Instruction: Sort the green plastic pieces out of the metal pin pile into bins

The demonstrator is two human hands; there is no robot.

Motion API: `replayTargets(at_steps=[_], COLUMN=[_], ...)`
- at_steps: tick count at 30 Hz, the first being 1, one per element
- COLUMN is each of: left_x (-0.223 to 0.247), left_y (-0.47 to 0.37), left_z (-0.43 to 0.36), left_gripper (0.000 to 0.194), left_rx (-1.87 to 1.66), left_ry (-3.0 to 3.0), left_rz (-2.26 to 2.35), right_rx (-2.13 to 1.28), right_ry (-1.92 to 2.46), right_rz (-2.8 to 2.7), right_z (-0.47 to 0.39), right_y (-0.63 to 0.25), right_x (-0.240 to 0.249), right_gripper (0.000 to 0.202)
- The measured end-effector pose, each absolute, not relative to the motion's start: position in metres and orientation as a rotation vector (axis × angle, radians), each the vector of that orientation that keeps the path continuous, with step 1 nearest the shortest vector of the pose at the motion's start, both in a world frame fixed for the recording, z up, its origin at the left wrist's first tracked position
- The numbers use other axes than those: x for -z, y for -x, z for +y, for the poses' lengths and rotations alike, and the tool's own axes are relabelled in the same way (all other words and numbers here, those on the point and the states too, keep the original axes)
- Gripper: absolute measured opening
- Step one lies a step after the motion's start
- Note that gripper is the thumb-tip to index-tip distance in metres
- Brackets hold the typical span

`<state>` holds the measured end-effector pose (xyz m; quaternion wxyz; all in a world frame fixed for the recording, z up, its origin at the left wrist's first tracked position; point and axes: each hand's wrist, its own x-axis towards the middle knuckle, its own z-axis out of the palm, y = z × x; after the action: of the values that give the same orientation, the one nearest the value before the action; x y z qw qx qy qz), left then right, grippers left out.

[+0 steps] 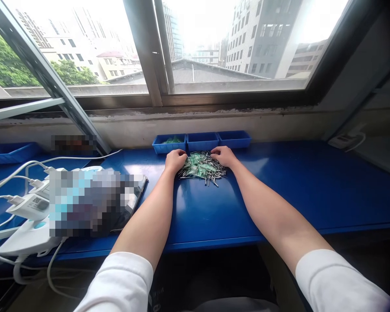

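A pile of small metal pins [211,177] mixed with green plastic packets [199,164] lies on the blue tabletop [201,216]. My left hand [176,160] rests at the pile's left edge, its fingers curled together at the packets; what they hold, if anything, is too small to see. At the upper right edge of the pile, my right hand [224,156] has its fingers bent and pressed together near the pins, and its fingertips' contents cannot be made out. Just behind the pile stand a blue bin [169,147] with green packets inside and two more blue bins [203,141] [234,139].
A white power strip [32,237] with plugged chargers and cables sits at the left, beside a blurred-out item and a dark flat device [134,197]. Another blue tray [11,154] is at the far left. Windows and a wall rise behind the table.
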<state>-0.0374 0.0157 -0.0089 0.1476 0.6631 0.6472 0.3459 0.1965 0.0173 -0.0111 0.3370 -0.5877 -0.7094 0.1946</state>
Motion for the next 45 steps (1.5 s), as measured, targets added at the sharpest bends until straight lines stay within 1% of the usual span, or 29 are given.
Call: replayTargets(at_steps=[7, 10, 13, 15, 19, 23, 29, 34, 37, 41, 45], left_x=[0.008, 0.003, -0.003, -0.006, -0.011, -0.012, -0.012, -0.011, -0.011, -0.011, -0.01], left_y=[0.037, 0.032, 0.023, 0.015, 0.001, -0.009, -0.015, -0.014, -0.011, -0.008, -0.007], left_z=[0.017, 0.013, 0.005, 0.0, -0.01, -0.015, -0.016, -0.015, -0.014, -0.012, -0.011], left_gripper=[0.026, 0.026, 0.023, 0.023, 0.028, 0.022, 0.021, 0.023, 0.024, 0.026, 0.027], left_rx=[-1.07, -1.202, -1.3, -1.291, -1.168, -1.081, -1.051, -0.99, -1.016, -1.052, -1.076], left_ry=[-1.92, -1.993, -2.171, -2.308, -2.5, -2.582, -2.565, -2.5, -2.451, -2.423, -2.427], left_rz=[1.839, 1.824, 1.692, 1.583, 1.465, 1.442, 1.505, 1.602, 1.651, 1.683, 1.665], right_rx=[-0.739, -0.689, -0.589, -0.552, -0.563, -0.606, -0.657, -0.684, -0.647, -0.682, -0.665], right_ry=[1.257, 1.173, 1.121, 1.101, 1.047, 0.979, 0.969, 1.06, 1.096, 1.132, 1.04], right_rz=[-1.635, -1.553, -1.485, -1.432, -1.365, -1.365, -1.295, -1.357, -1.448, -1.494, -1.565], right_z=[0.025, 0.027, 0.027, 0.025, 0.018, 0.012, 0.012, 0.007, 0.001, -0.004, -0.006], right_y=[-0.203, -0.203, -0.198, -0.193, -0.177, -0.162, -0.15, -0.149, -0.152, -0.156, -0.157], right_x=[0.018, 0.017, 0.012, 0.008, 0.002, 0.0, 0.0, -0.002, -0.005, -0.007, -0.007], right_gripper=[0.018, 0.018, 0.018, 0.02, 0.024, 0.025, 0.027, 0.032, 0.029, 0.027, 0.023])
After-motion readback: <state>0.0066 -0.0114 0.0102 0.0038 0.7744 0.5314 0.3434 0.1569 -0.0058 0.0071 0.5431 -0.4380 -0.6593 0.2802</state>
